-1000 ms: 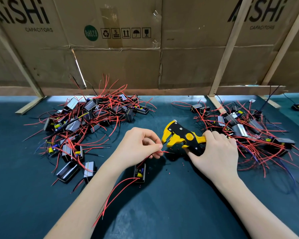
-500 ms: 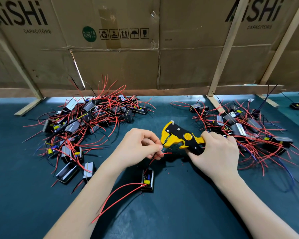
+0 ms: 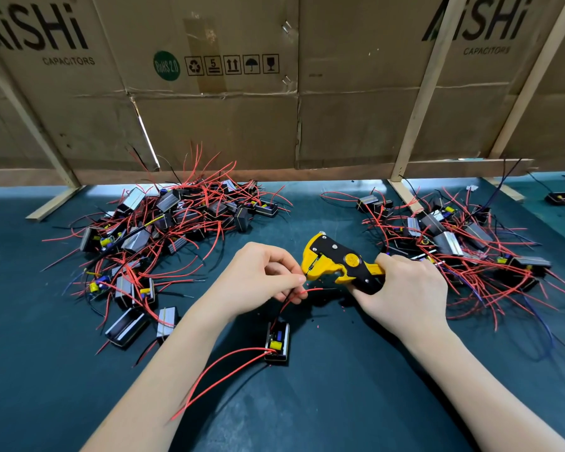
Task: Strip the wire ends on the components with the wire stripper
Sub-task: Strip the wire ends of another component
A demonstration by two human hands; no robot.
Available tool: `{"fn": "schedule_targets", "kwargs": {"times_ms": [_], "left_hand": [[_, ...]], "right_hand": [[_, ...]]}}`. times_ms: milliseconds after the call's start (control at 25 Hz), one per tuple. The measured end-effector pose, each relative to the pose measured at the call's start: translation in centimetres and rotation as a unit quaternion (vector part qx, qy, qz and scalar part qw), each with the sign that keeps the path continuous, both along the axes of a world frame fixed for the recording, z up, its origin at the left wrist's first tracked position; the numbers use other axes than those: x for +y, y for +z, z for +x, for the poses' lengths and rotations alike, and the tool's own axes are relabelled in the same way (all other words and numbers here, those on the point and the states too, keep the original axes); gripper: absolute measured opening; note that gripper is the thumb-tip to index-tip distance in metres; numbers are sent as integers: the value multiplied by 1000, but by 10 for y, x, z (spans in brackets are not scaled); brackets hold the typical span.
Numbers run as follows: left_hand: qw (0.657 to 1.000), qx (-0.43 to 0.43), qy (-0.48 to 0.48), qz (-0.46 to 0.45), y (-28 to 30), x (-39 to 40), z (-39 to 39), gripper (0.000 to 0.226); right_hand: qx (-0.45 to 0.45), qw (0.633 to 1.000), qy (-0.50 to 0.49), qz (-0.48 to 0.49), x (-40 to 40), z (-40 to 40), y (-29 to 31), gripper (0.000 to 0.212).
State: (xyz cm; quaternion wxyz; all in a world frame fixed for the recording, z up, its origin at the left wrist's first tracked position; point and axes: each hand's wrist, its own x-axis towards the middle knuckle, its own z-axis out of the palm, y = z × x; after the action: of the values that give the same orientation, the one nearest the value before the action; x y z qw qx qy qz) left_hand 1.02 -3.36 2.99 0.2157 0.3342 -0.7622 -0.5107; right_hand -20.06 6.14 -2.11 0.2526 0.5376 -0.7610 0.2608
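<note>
Component (image 3: 277, 341) slid nearer, left hand (image 3: 258, 282) pinching its wires (image 3: 292, 296); right hand (image 3: 402, 288) gripping wire stripper (image 3: 336, 264)

One wire stripper (image 3: 341, 265) shows at the centre of the frame. Two hands appear: the left hand (image 3: 261, 282) and the right hand (image 3: 405, 295). One component (image 3: 277, 342) lies alone, lower centre, with two long red wires trailing from it toward the lower left. Two heaps of components lie on the bench (image 3: 340, 402): the left heap (image 3: 163, 236) and the right heap (image 3: 454, 239); their pieces are too tangled to count. Three slanted wooden struts lean against the cardboard wall (image 3: 356, 125).
</note>
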Motion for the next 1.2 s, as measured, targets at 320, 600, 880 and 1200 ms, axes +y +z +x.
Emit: {"fn": "schedule_targets", "kwargs": {"times_ms": [320,600,880,1200], "left_hand": [[999,11,-16,33,2,0,3,7],[998,-43,-36,13,11,-8,13,8],[998,-57,36,-11,7,-12,14,17],[991,-101,75,-42,0,-13,10,17]], "right_hand": [[-23,999,-3,22,3,1,2,55],[-30,998,-36,32,1,-2,1,55],[-2,999,-34,23,-1,-7,-4,54],[-6,999,-34,40,-1,-7,-4,53]]}}
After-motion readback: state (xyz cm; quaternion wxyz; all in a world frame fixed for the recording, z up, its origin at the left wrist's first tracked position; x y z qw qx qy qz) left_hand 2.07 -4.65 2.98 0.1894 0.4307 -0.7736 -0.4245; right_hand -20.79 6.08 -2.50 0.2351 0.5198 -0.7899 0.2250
